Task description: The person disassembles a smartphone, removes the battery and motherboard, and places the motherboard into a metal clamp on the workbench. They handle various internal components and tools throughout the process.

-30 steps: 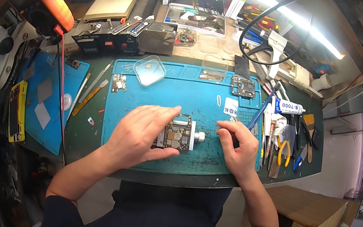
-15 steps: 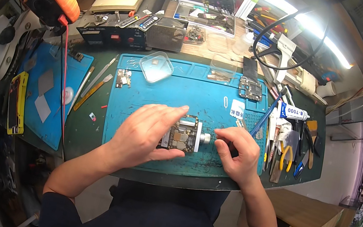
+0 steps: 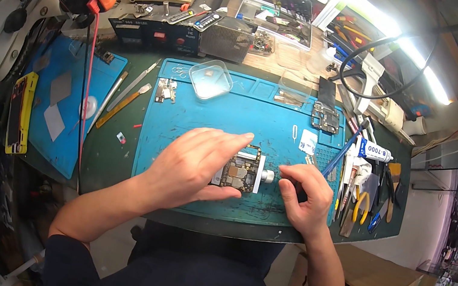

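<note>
A dark phone circuit board (image 3: pixel 240 174) sits in a small metal clamp holder with a white jaw (image 3: pixel 259 174) and a silver knob (image 3: pixel 267 176) on its right. My left hand (image 3: pixel 191 164) wraps round the holder from the left, fingers along the far side and thumb along the near side, covering the holder's left end. To the right of the knob, my right hand (image 3: pixel 306 196) is half curled, with a gap between index finger and thumb. It appears just apart from the knob and nothing shows in it; its other fingers are mostly hidden. Beneath lies a blue work mat (image 3: pixel 209 118).
A clear square dish (image 3: pixel 210 81), small parts (image 3: pixel 166 91) and another phone board (image 3: pixel 325 118) lie along the mat's far side. Pliers (image 3: pixel 361 207), a glue tube (image 3: pixel 376 151) and tools crowd the right. A yellow-handled knife (image 3: pixel 123 106) and red cable (image 3: pixel 88 81) are left.
The whole view has shifted slightly, so bench and hands appear farther right. Both hands keep nearly the same pose around the holder and beside its knob.
</note>
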`<action>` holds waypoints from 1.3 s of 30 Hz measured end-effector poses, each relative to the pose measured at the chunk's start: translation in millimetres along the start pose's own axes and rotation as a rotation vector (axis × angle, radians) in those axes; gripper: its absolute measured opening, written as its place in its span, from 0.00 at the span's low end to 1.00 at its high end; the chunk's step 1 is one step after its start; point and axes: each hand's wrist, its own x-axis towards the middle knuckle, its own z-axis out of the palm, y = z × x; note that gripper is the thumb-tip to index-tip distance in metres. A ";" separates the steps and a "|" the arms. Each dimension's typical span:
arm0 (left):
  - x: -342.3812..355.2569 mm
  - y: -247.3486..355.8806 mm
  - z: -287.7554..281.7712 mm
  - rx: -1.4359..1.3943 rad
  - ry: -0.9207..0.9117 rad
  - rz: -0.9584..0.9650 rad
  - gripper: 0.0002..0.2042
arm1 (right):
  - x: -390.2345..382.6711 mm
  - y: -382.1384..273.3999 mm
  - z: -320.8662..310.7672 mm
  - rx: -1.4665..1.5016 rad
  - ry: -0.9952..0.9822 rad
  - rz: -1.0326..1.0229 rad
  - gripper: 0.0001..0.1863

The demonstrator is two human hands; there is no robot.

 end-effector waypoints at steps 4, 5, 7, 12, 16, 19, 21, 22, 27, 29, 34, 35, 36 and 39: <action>0.6 0.8 0.1 -0.003 0.014 0.018 0.43 | -0.3 -3.2 0.6 -0.008 -0.005 -0.003 0.11; 0.8 0.8 0.3 -0.005 0.016 0.018 0.43 | 0.3 -3.6 0.7 -0.026 -0.014 -0.025 0.11; 0.6 0.8 0.3 -0.009 0.020 0.018 0.43 | 1.4 -4.4 0.9 -0.060 -0.032 -0.068 0.12; 1.2 1.0 1.4 -0.026 0.040 0.023 0.43 | 1.3 -5.5 1.6 -0.065 -0.041 -0.067 0.13; 1.1 0.4 1.2 -0.033 0.042 0.027 0.44 | 1.0 -4.3 1.8 -0.064 -0.039 -0.070 0.13; 1.1 1.2 1.3 -0.031 0.042 0.027 0.44 | 1.4 -5.1 1.5 -0.063 -0.029 -0.071 0.13; 1.4 1.6 1.1 -0.032 0.036 0.022 0.44 | 0.1 -6.5 0.6 -0.069 -0.043 -0.040 0.13; 1.3 1.7 1.1 -0.033 0.032 0.021 0.44 | -0.6 -7.2 0.4 -0.072 -0.049 -0.024 0.14; 0.5 1.0 3.4 -0.021 0.015 0.013 0.44 | -1.3 -7.5 1.1 -0.136 -0.039 -0.113 0.15; 1.5 1.4 3.0 -0.023 0.019 0.019 0.45 | -1.6 -7.6 0.8 -0.158 -0.050 -0.121 0.15; 2.0 2.7 1.9 -0.017 0.014 0.015 0.45 | -0.2 -6.7 4.3 -0.218 -0.061 -0.131 0.16; 2.4 2.6 2.1 -0.016 0.013 0.016 0.45 | -0.7 -7.2 3.6 -0.212 -0.064 -0.114 0.16; 2.7 2.7 1.9 -0.014 0.011 0.017 0.45 | -1.5 -8.1 2.9 -0.206 -0.065 -0.097 0.17; 4.2 3.2 0.6 -0.017 0.002 0.018 0.45 | -4.0 -4.0 1.2 -0.168 -0.046 -0.134 0.18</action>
